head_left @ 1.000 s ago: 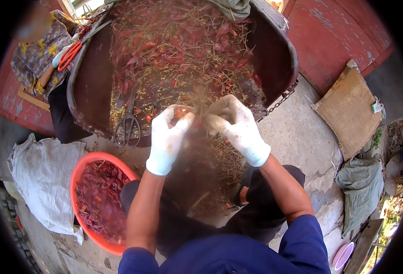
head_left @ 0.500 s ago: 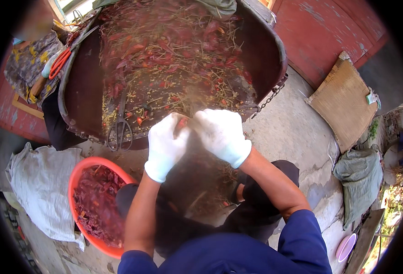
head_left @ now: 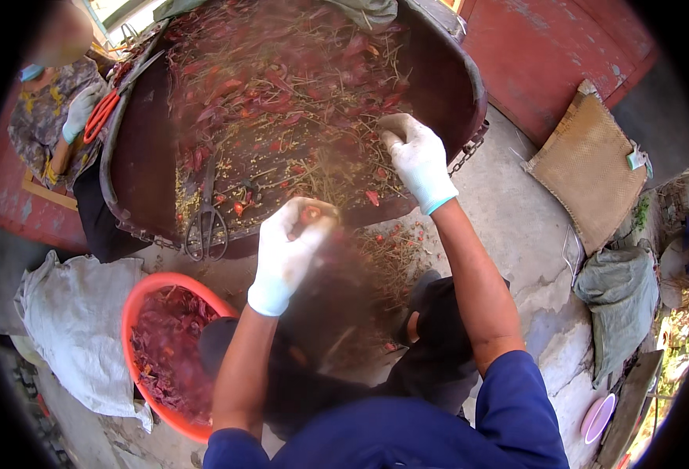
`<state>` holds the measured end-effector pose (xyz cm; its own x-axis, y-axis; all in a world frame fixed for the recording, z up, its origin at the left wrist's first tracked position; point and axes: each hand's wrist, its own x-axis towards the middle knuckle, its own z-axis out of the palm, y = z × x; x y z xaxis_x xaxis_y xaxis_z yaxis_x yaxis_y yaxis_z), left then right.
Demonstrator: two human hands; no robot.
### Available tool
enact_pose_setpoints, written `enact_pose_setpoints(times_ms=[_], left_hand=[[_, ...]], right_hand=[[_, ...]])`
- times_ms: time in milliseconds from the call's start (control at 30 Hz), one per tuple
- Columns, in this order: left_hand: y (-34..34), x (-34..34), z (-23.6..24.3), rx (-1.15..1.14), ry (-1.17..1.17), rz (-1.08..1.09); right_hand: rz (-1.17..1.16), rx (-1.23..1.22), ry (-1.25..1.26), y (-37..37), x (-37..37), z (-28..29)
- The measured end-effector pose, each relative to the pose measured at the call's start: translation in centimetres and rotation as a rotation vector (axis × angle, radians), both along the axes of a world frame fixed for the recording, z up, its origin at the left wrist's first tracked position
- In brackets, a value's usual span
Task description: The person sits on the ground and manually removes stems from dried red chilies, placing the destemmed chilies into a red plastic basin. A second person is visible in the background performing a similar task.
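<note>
One orange tub [head_left: 174,279], scissors [head_left: 207,205] near left hand [head_left: 286,248]

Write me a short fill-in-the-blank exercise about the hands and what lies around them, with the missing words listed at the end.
The gloves on the person's left hand and right hand are mostly ____ in colour.
Of the person's two hands, the ____ one holds a red pepper.
The brown mat is to the ____ of the large tub.
Missing words: white; left; right.
</note>
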<state>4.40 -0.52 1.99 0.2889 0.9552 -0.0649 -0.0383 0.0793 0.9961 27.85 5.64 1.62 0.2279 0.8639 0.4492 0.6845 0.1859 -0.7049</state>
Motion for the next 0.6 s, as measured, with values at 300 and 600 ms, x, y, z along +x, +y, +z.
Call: enact_pose_setpoints(times_ms=[300, 600], left_hand=[[1.3, -1.1, -0.4, 0.143, -0.035, 0.131], [1.1, -0.9, -0.9, 0.431, 0.255, 0.149]], right_hand=[[0.608, -0.571, 0.734, -5.7, -4.9, 3.7], [0.483, -0.535, 0.777, -7.5, -7.2, 2.7]])
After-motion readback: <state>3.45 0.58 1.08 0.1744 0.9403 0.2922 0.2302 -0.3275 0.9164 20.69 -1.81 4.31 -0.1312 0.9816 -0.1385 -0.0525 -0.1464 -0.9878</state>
